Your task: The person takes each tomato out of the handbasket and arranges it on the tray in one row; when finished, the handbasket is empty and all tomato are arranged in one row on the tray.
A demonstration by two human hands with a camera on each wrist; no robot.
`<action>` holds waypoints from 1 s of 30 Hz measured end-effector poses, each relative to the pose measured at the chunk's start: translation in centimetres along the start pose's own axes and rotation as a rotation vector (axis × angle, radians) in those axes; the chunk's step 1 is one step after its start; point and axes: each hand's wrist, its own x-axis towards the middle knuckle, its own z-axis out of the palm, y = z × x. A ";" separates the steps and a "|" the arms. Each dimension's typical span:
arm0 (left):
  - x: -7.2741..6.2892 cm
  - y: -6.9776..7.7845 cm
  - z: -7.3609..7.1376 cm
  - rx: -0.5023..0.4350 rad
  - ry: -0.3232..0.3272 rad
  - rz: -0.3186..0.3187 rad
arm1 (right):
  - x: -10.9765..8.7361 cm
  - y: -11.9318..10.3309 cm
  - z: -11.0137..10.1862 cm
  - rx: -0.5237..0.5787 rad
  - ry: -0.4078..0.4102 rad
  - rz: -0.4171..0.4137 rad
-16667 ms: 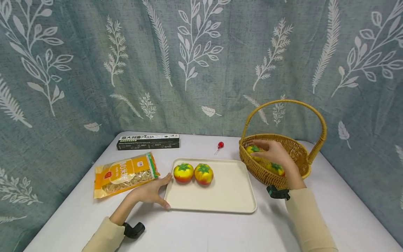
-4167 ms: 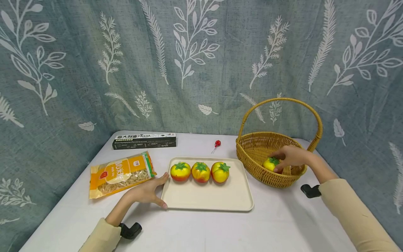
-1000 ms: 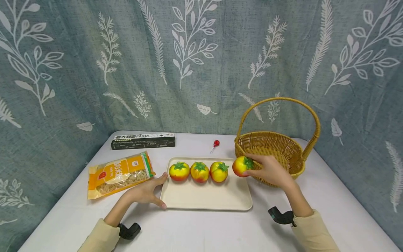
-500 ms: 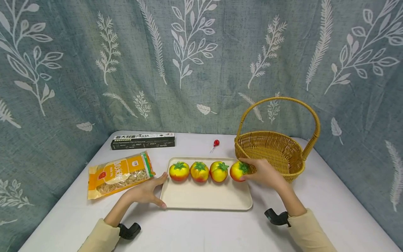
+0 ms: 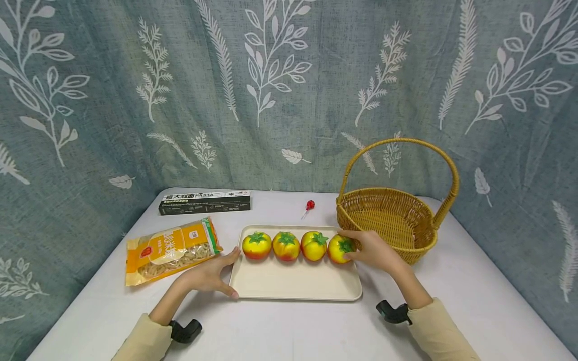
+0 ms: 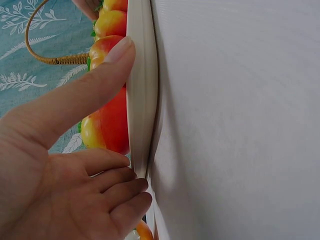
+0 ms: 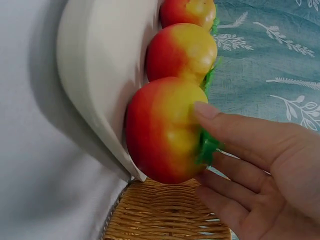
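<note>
My right hand (image 5: 372,248) pinches the rightmost yellow-red tomato (image 5: 337,249) at the right end of the cream tray (image 5: 295,286). In the right wrist view the thumb lies on that tomato (image 7: 165,132) near its green top, with the fingers behind it, and its underside meets the tray. Three other tomatoes stand to its left in a row along the back of the tray: one at the left end (image 5: 257,245), one beside it (image 5: 286,246) and one nearer my right hand (image 5: 313,245). My left hand (image 5: 209,273), thumb and fingers spread, touches the tray's left edge.
Behind my right hand stands a wicker basket (image 5: 384,200) with a tall handle; no fruit shows inside. An orange bag of pasta (image 5: 173,250) lies left of the tray. A dark pasta box (image 5: 205,203) and a small red-headed item (image 5: 310,204) lie at the back.
Earlier tomatoes lay in the basket and fewer on the tray. Over the last second my right hand brought the fourth tomato down and left into the row. My left hand stayed at the tray.
</note>
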 end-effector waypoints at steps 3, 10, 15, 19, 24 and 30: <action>0.0 0.0 -0.1 0.003 -0.001 0.005 | 0.1 0.1 0.2 0.007 0.004 -0.006; 0.2 -0.4 0.0 0.007 -0.006 0.008 | 0.2 0.5 0.8 0.006 0.020 -0.011; 0.3 -0.6 0.1 0.003 -0.006 0.002 | 0.3 0.6 1.0 0.011 0.035 -0.009; 0.3 -0.6 0.0 0.004 -0.006 0.010 | 0.4 0.5 1.0 0.004 0.052 -0.004; 0.3 -0.6 -0.1 0.005 0.001 0.014 | 0.5 0.5 1.0 0.001 0.059 0.007; 0.3 -0.6 0.1 -0.005 0.000 0.010 | 0.4 0.6 1.3 0.015 0.036 0.016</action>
